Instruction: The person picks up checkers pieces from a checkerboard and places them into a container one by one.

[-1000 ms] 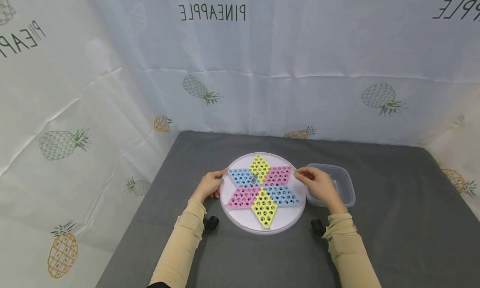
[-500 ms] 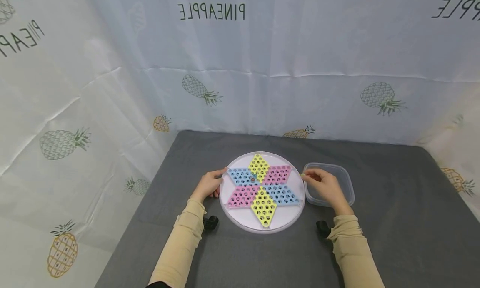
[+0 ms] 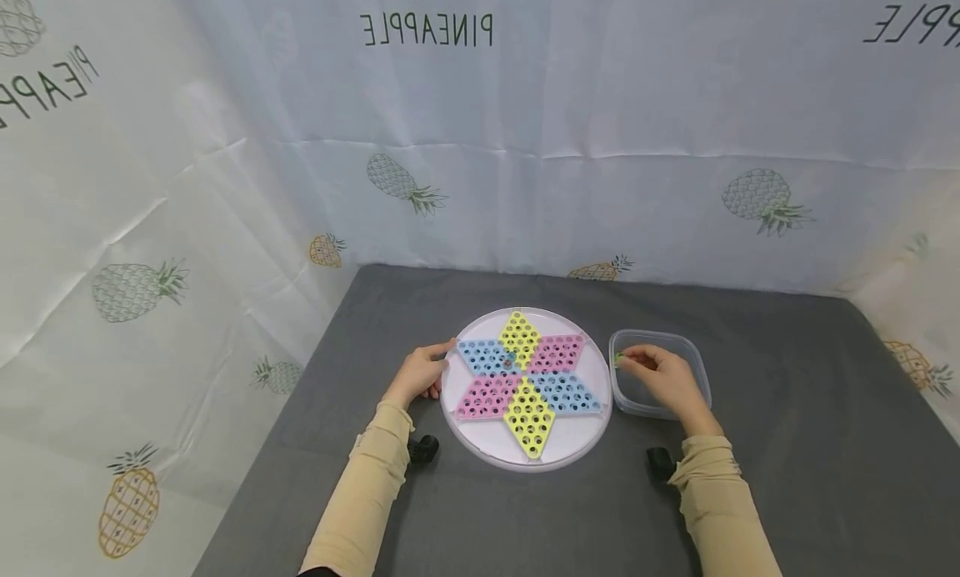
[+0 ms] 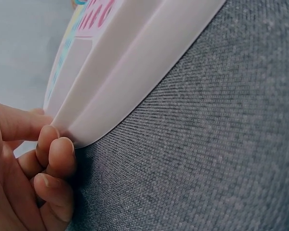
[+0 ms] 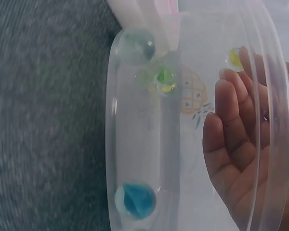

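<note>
A round white Chinese checkers board [image 3: 480, 444] with a yellow, pink and blue star lies on the table. My left hand [image 3: 420, 372] grips its left rim; the left wrist view shows fingertips [image 4: 62, 151] curled in at the edge. My right hand [image 3: 663, 381] is over the left part of a clear plastic box [image 3: 701, 377], to the right of the board. Between its thumb and fingertips it pinches a yellow-green glass marble [image 5: 235, 58]. Through the box wall I see a blue marble [image 5: 137, 199], a clear marble [image 5: 136, 46] and a green marble [image 5: 166, 79].
Near the star's centre, a bluish-red marble [image 3: 509, 362] sits on the board. A grey cloth covers the table [image 3: 540, 519]. White pineapple-print curtains [image 3: 480, 210] hang behind and at the sides. Black wrist devices [image 3: 424, 449] show below both hands.
My right hand has moved right with the marble, from the board's right rim to over the box. The left hand has stayed at the board's left rim.
</note>
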Demonstrator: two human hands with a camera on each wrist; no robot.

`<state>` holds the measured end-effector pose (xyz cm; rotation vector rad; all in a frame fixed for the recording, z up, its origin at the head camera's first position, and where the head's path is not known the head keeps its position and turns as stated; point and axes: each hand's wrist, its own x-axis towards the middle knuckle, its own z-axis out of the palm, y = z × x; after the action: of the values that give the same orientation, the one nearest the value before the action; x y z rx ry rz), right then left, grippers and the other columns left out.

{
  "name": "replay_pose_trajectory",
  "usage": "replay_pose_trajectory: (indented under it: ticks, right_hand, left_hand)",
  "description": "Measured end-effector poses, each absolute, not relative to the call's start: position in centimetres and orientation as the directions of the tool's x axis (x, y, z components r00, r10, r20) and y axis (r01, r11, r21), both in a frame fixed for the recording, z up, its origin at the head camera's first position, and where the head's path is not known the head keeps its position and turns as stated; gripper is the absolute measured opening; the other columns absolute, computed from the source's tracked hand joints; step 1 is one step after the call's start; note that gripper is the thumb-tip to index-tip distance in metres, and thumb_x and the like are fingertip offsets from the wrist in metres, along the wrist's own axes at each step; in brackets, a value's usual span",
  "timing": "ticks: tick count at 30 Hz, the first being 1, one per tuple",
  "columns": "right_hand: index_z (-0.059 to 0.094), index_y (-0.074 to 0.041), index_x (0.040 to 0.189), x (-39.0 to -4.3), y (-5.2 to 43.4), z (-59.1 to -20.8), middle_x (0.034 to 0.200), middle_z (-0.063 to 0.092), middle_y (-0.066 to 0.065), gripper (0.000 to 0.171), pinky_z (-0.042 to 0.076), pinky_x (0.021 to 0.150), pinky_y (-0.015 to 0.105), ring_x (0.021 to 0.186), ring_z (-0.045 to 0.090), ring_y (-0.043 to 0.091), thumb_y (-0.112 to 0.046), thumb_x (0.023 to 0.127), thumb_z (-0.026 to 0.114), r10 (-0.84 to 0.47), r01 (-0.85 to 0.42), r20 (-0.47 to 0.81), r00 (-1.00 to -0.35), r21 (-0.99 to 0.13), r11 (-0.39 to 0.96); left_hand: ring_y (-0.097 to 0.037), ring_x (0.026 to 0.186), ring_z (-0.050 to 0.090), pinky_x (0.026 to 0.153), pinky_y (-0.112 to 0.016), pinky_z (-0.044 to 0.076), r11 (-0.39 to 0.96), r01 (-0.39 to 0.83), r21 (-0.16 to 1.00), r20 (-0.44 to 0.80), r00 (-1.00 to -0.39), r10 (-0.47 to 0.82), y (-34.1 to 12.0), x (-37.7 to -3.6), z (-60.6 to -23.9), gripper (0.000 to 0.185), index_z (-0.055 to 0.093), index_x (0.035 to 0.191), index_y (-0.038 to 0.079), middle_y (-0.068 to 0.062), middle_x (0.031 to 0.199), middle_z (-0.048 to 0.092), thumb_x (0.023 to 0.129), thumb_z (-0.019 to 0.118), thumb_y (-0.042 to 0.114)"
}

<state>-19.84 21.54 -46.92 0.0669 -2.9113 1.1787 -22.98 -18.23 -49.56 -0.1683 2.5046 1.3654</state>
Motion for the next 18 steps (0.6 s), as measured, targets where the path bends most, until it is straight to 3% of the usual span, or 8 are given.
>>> replay_pose_trajectory:
  ticks: [5,18]
  right_hand:
    - [0.064,-0.008,0.111,-19.92,22.09,-46.89,0.107,0.066,0.015,0.041,0.048,0.076,0.04,0.097,0.06,0.029,-0.042,0.09,0.056,-0.052,-0.038,0.0,-0.999,-0.674,0.738]
    - [0.064,-0.003,0.109,-20.36,22.19,-46.92,0.099,0.065,0.015,0.034,0.047,0.074,0.039,0.091,0.059,0.027,-0.03,0.089,0.06,-0.107,-0.051,-0.051,-0.993,-0.625,0.779]
  left_hand:
    - [-0.016,0.037,0.045,0.039,-0.026,0.035,0.548,-0.237,0.802,-0.301,-0.953,0.027,-18.16,-23.05,-49.58,0.048,0.049,0.136,0.029,-0.004,0.045,0.048,0.089,0.05,0.018]
    - [-0.015,0.036,0.045,0.039,-0.026,0.035,0.552,-0.224,0.803,-0.288,-0.957,0.031,-18.28,-23.12,-49.86,0.048,0.049,0.136,0.029,-0.003,0.045,0.047,0.089,0.051,0.018]
